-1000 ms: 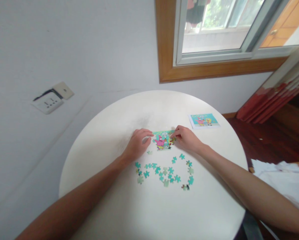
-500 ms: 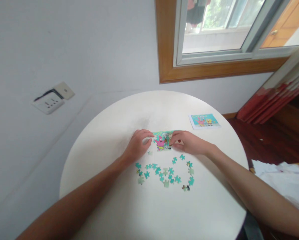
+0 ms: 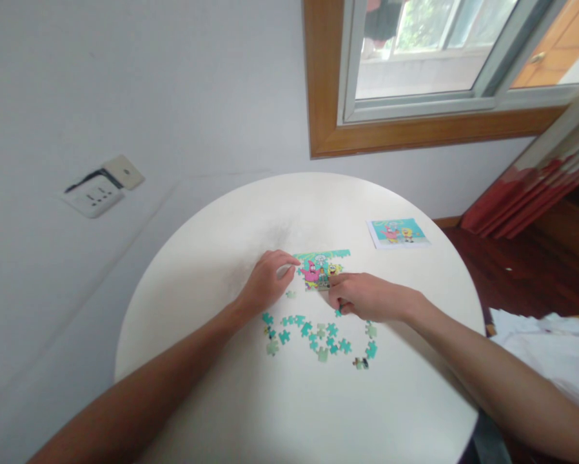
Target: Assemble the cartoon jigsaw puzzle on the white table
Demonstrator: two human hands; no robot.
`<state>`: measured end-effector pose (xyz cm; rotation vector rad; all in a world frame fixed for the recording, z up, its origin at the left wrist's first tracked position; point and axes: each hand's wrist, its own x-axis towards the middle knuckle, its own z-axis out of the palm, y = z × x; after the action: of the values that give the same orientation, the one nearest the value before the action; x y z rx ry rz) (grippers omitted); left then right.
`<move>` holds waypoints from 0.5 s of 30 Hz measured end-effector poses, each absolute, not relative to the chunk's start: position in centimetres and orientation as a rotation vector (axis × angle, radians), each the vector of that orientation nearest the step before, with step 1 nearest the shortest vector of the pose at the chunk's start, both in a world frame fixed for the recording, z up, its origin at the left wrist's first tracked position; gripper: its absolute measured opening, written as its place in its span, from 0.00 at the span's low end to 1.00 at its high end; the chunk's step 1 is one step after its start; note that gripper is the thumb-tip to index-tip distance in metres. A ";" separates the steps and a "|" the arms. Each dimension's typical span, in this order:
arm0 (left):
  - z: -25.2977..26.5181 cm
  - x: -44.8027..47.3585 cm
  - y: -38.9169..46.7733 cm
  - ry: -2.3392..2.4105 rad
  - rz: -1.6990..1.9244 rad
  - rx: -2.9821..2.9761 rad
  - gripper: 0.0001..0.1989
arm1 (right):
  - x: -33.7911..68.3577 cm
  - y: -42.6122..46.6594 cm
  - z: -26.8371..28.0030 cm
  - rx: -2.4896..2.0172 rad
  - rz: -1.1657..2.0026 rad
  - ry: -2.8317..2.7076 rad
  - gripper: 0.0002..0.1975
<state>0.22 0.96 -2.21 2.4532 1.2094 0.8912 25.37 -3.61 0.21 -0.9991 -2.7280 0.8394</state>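
Note:
A partly joined jigsaw puzzle (image 3: pixel 311 276) lies flat near the table's middle, showing a pink starfish and a yellow figure. At its left edge rests my left hand (image 3: pixel 269 278), thumb and forefinger curved close together against the border pieces. My right hand (image 3: pixel 362 294) is over the puzzle's lower right corner, fingers curled downward; whether a piece is between them is hidden. Just under those fingers a teal puzzle piece (image 3: pixel 338 313) partly shows. Several loose teal and pale green pieces (image 3: pixel 332 346) are scattered nearer to me. One pale piece (image 3: pixel 291 294) lies below my left fingertips.
A picture card (image 3: pixel 400 233) of the same scene lies at the round white table's (image 3: pixel 202 258) right rear. Behind the table are a wall and a wood-framed window (image 3: pixel 415 129). White papers (image 3: pixel 536 348) sit beyond the right edge, with a red and cream curtain (image 3: pixel 507 187) farther back.
My right hand has moved down and toward me from the puzzle's right side, uncovering its top right strip and the yellow figure. My left hand stays in place.

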 end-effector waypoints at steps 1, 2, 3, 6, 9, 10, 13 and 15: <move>-2.2 0.2 0.9 1.207 0.894 2.451 0.09 | 25.4 -3.6 0.2 -0.994 0.843 -2.730 0.11; -2.2 0.2 0.9 1.205 0.896 2.448 0.09 | 25.4 -3.6 0.2 -0.984 0.844 -2.734 0.11; -2.2 0.2 0.9 1.202 0.896 2.447 0.09 | 25.4 -3.6 0.1 -0.975 0.844 -2.738 0.11; -2.3 0.2 1.0 1.196 0.893 2.455 0.08 | 25.3 -3.6 0.1 -0.981 0.847 -2.745 0.11; -2.5 0.2 1.0 1.190 0.894 2.458 0.09 | 25.2 -3.6 0.0 -1.001 0.857 -2.741 0.10; -2.5 0.2 1.0 1.185 0.894 2.457 0.09 | 25.2 -3.6 -0.1 -0.994 0.861 -2.739 0.10; -2.5 0.3 1.0 1.173 0.879 2.451 0.09 | 25.1 -3.7 -0.2 -0.929 0.897 -2.732 0.11; -2.5 0.4 0.9 1.173 0.868 2.449 0.09 | 25.1 -3.8 0.0 -0.868 0.943 -2.724 0.11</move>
<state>0.39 0.90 -2.50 2.4489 1.1725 0.8679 25.11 -3.76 -0.03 -0.8675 -2.7236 0.9434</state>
